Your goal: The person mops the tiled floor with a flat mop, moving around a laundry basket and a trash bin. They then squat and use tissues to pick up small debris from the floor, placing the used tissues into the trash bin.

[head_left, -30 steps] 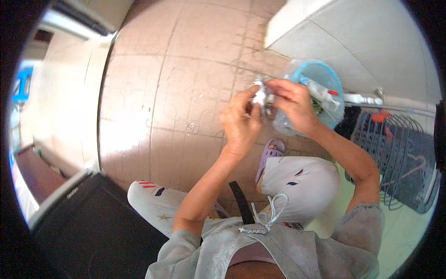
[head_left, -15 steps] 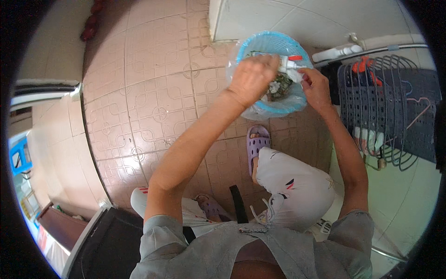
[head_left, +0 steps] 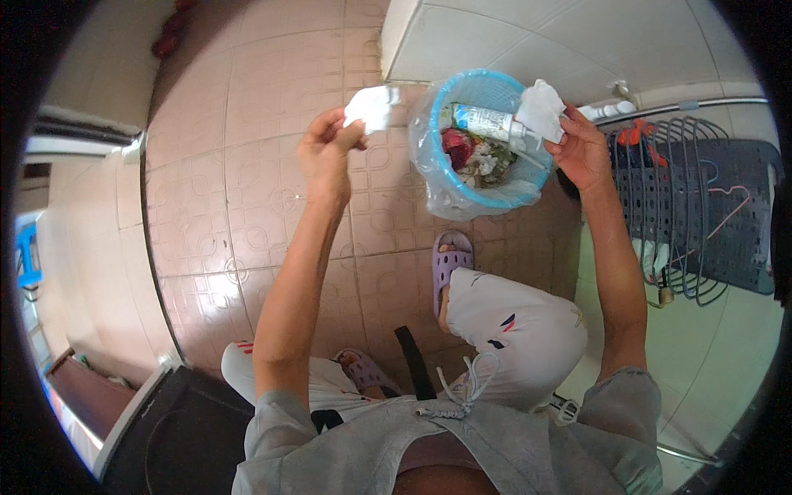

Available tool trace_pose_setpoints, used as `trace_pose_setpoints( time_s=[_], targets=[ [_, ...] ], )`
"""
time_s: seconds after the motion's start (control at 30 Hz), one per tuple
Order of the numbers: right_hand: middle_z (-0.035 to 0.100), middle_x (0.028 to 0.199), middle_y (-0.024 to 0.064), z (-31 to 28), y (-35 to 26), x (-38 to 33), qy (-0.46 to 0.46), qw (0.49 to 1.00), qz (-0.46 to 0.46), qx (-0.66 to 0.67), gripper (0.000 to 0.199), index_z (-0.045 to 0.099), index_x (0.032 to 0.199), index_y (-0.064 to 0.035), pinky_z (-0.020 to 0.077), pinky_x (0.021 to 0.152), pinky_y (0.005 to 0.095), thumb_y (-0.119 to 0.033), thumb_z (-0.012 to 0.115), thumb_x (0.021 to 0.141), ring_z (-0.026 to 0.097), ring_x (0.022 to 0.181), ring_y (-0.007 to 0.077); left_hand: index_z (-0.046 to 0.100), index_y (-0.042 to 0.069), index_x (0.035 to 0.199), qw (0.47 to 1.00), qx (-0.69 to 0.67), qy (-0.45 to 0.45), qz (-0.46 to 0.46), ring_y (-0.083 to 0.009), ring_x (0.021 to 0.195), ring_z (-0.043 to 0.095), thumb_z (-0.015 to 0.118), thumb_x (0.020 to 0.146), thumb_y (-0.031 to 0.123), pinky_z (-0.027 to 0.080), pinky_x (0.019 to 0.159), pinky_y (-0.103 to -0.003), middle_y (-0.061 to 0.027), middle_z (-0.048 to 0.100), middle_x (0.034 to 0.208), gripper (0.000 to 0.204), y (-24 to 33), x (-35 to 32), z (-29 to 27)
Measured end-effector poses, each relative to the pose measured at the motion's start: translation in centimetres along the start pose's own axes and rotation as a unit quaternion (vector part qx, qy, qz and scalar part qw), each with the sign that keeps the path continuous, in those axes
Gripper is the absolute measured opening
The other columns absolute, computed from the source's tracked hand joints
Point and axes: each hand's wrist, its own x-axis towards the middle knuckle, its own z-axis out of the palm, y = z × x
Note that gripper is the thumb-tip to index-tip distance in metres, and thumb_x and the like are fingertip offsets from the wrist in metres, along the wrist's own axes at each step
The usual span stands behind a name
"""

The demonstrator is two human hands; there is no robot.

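Between the fingers of my left hand [head_left: 327,162] is a white crumpled tissue [head_left: 371,108], up over the floor just left of the bin. My right hand [head_left: 584,153] pinches another white tissue [head_left: 541,109] above the bin's right rim. Below and between them stands a blue mesh trash bin [head_left: 477,196] with a clear plastic liner [head_left: 423,157] folded over its rim. In it lies a white and blue spray bottle [head_left: 483,123] on its side. Under the bottle are a dark red scrap [head_left: 455,148] and greenish, whitish waste [head_left: 492,163].
Pinkish patterned tiles [head_left: 256,148] cover the floor. Right of the bin, a dark perforated panel [head_left: 747,223] carries several looped grey hangers [head_left: 701,206]. A white tiled wall corner [head_left: 470,41] rises behind the bin. At the lower left is a black surface [head_left: 186,429].
My hands, close together over the bin before, have come apart. The left has swung out to the left with a tissue; the right has lifted its tissue slightly. More of the bin's contents shows.
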Motion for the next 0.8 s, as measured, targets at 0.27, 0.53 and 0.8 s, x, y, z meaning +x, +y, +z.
trace_pose_setpoints(
  time_s=[0.27,0.53,0.8],
  targets=[
    [0.058,0.088,0.0085,13.9,1.9,1.0,-0.169,0.960,-0.078,-0.209,0.034,0.052,0.109,0.0048,0.0461,0.053,0.0208,-0.005,0.053,0.077,0.055,0.065,0.0107,0.056,-0.001,0.085,0.941,0.031,0.317,0.113,-0.0129,0.055,0.053,0.061,0.072,-0.005,0.044,0.050,-0.024,-0.0074,0.058,0.072,0.015,1.1,-3.4,-21.2],
    [0.059,0.073,0.0054,25.9,26.6,11.4,-0.310,0.840,0.020,-0.444,0.022,0.061,0.094,0.0013,0.0447,0.050,0.0236,-0.002,0.056,0.072,0.055,0.061,0.0109,0.057,0.000,0.085,0.758,0.342,0.555,0.018,-0.0167,0.062,0.055,0.058,0.070,0.005,0.045,0.058,-0.029,-0.0090,0.057,0.075,0.016,-3.2,-9.5,-33.9],
    [0.062,0.086,0.0125,32.4,40.8,15.2,-0.197,0.735,-0.158,-0.630,0.018,0.062,0.092,-0.0088,0.0474,0.073,0.0350,-0.008,0.054,0.075,0.060,0.082,0.0259,0.060,0.001,0.089,0.624,0.703,0.318,-0.123,-0.0326,0.086,0.058,0.049,0.074,0.006,0.045,0.076,-0.040,-0.0190,0.061,0.089,0.018,3.1,-11.7,-42.2]
  ],
)
